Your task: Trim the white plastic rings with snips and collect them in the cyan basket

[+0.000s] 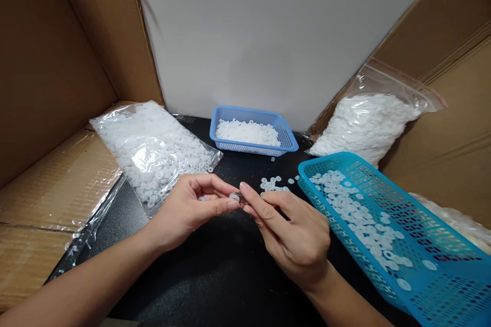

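My left hand (192, 207) pinches a small white plastic disc (234, 197) between thumb and fingertips. More white pieces (207, 197) show in the curl of its fingers. Closed around a thin, dark metal tool is my right hand (293, 230); most of the tool is hidden, so its kind is unclear. The tool's visible part (241, 197) touches or nearly touches the disc's edge. Just beyond the fingers, several loose white rings (270, 184) lie on the black tabletop (215, 276).
A blue basket (253, 150) of small white rings stands at the back. On the right, a teal basket (345, 214) holds white discs. Clear plastic bags of white parts lie at left (161, 148) and right (364, 122). Cardboard (49, 173) and a white panel (268, 36) enclose the table.
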`<state>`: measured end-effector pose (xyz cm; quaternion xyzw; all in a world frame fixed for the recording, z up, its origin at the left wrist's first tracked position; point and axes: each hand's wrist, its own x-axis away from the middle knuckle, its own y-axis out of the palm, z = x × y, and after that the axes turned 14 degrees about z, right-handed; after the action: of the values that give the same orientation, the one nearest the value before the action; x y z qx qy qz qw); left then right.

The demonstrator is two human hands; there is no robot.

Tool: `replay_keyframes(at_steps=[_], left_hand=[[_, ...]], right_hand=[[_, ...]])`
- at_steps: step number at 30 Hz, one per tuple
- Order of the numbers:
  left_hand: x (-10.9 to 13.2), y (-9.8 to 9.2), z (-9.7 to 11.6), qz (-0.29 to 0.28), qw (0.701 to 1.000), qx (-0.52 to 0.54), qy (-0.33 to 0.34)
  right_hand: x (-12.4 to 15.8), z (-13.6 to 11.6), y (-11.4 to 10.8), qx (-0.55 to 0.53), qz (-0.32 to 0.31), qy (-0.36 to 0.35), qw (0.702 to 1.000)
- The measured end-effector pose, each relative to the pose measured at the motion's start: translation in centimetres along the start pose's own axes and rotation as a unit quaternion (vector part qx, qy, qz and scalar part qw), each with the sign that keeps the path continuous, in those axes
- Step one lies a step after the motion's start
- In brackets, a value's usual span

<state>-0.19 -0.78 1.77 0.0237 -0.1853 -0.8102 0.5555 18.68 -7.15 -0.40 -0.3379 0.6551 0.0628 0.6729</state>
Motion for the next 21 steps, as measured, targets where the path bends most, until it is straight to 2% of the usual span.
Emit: replay_keyframes(at_steps=[15, 17, 21], left_hand=[[-0.03, -0.17, -0.02, -0.008, 1.0, -0.02, 0.003], [-0.07, -0.17, -0.01, 0.002, 0.999, -0.039, 0.014], [-0.15, -0.09, 0.17, 0.016, 0.996, -0.077, 0.048]], right_hand=[[-0.29, 0.07, -0.19, 0.019, 0.0, -0.035, 0.999], [-0.19, 0.04, -0.01, -0.003, 0.002, -0.005, 1.0], [-0.15, 0.21, 0.63, -0.079, 0.013, 0.147, 0.986]])
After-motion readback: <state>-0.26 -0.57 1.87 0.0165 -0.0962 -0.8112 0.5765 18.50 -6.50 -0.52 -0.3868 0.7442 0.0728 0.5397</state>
